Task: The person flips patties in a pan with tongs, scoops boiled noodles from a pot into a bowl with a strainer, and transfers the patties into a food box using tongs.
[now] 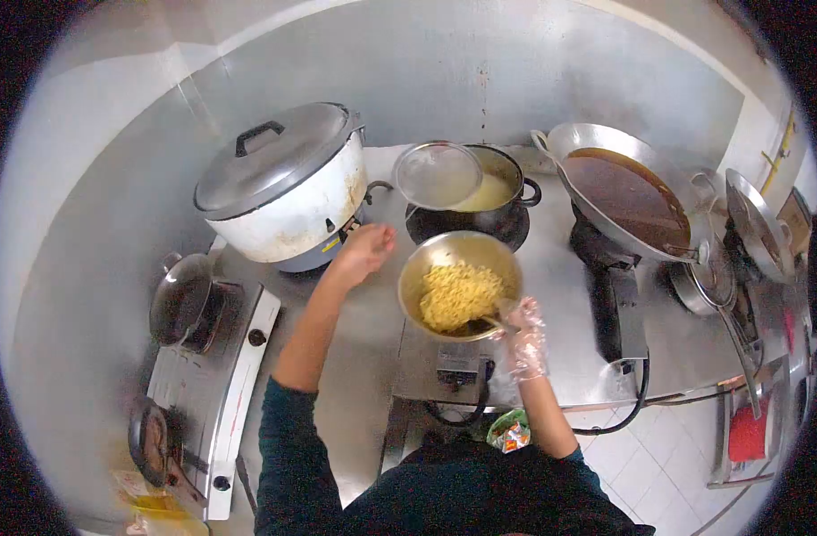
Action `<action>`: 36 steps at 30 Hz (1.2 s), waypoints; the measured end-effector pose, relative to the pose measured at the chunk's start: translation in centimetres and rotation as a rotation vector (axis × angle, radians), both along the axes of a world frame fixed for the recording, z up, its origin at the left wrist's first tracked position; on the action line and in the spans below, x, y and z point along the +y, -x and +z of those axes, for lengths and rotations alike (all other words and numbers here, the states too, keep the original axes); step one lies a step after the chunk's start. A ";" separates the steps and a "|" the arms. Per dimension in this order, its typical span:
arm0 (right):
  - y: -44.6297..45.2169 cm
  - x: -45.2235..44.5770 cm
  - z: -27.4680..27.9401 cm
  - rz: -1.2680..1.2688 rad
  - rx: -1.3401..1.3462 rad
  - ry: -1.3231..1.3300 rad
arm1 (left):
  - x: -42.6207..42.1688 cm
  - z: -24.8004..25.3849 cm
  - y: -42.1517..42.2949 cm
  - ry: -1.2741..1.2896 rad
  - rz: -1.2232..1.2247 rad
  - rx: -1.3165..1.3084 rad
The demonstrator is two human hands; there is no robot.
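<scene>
My right hand (523,335), in a clear plastic glove, is closed at the near right rim of a metal bowl (410,277). Cooked, yellowish curly noodles (462,295) fill much of the bowl. A utensil's metal handle (498,322) slants out of it beside my right fingers; its other end is hidden in the bowl. My bare left hand (365,252) hovers left of the bowl, close to the large rice cooker (288,192), fingers curled in with nothing visible in them. Just beyond the bowl, a round mesh strainer (438,175) lies over a black pot (493,192) of cloudy yellowish liquid.
A wok (623,192) of dark brown liquid stands at right, with a ladle (690,253) in it. Farther right are another pan (758,228) and a long-handled strainer (716,277). At left, a small wok (180,299) sits on a portable stove (238,384). Gas hoses (636,406) hang along the counter's front edge.
</scene>
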State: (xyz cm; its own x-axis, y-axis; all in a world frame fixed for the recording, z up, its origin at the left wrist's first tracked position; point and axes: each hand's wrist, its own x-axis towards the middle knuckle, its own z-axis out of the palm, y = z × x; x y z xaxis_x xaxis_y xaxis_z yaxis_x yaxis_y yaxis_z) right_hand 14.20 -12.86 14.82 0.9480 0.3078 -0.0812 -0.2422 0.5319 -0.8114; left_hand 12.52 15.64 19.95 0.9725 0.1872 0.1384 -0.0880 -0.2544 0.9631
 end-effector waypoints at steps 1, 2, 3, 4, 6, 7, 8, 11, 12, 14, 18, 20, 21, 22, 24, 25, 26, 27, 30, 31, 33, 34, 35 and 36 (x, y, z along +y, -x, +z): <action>0.8 1.0 -0.5 0.027 0.004 -0.009 | 1.0 -0.6 -1.2 0.096 -0.026 0.025; 1.4 1.9 -1.6 0.056 0.015 -0.016 | 1.1 -0.8 -2.8 0.374 -0.003 0.165; 2.0 3.0 -3.1 0.087 0.028 -0.022 | 0.7 -0.8 -3.8 0.654 0.022 0.303; 2.6 4.1 -4.4 0.119 0.043 -0.028 | 0.4 -1.0 -4.4 0.585 0.021 0.259; 4.3 6.2 -5.7 0.176 0.060 0.089 | -1.2 -1.0 -4.6 0.449 0.025 0.177; 5.1 7.0 -6.5 0.207 0.070 0.148 | -2.1 -1.0 -4.4 0.397 0.093 0.152; 5.8 8.0 -8.5 0.220 0.013 0.054 | -3.4 -0.4 -3.6 0.344 0.162 0.131; 8.2 10.6 -14.8 0.248 -0.036 -0.087 | -5.7 0.5 1.1 0.106 0.238 0.092; 8.9 11.2 -16.0 0.256 0.015 -0.043 | -6.9 0.6 3.6 -0.045 0.260 0.066; 10.3 12.0 -16.8 0.267 0.066 -0.012 | -6.8 -3.8 7.2 0.052 0.191 0.113; 13.3 12.3 -16.8 0.299 0.075 -0.037 | -13.5 -10.1 13.8 -0.569 0.348 0.097; 14.2 12.7 -17.8 0.321 0.082 -0.011 | -16.8 -10.6 14.5 -0.781 0.451 0.212; 14.6 13.1 -18.3 0.329 0.089 0.020 | -17.8 -11.2 13.9 -0.799 0.443 0.301; 14.8 13.5 -18.8 0.334 0.093 0.048 | -18.7 -11.9 13.2 -0.815 0.433 0.389; 15.8 14.3 -19.7 0.340 0.110 0.125 | -20.0 -14.1 11.8 -0.759 0.466 0.453; 16.6 14.6 -20.7 0.335 0.105 0.177 | -20.1 -15.7 11.5 -0.691 0.513 0.412; 17.0 14.6 -20.9 0.350 0.113 0.208 | -20.2 -17.2 10.9 -0.622 0.561 0.383; 17.4 14.5 -21.2 0.386 0.122 0.211 | -20.1 -18.8 10.6 -0.639 0.618 0.314; 17.5 13.0 -21.4 0.509 0.252 0.131 | -19.7 -20.2 9.9 -0.645 0.686 0.234; 17.9 13.0 -22.1 0.550 0.305 0.115 | -19.7 -19.6 10.1 -0.608 0.649 0.296; 17.6 11.8 -23.9 0.693 0.246 0.106 | -19.0 -18.7 10.4 -0.560 0.605 0.405; 17.3 12.0 -25.3 0.815 0.458 -0.064 | -18.8 -18.2 10.5 -0.548 0.591 0.456; 17.3 11.3 -25.3 0.864 0.460 -0.018 | -18.6 -17.6 10.5 -0.501 0.574 0.457; 17.9 10.6 -25.4 0.910 0.419 0.056 | -18.4 -17.4 11.0 -0.457 0.553 0.454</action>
State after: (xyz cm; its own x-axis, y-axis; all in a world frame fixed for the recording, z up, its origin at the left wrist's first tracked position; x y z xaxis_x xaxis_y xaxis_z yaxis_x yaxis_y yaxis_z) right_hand -3.73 -2.29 -10.57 0.2452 0.8869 -0.3914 -0.8098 -0.0346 -0.5856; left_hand 1.54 -2.74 2.56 0.7368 0.6730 -0.0656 0.5340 -0.5196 0.6670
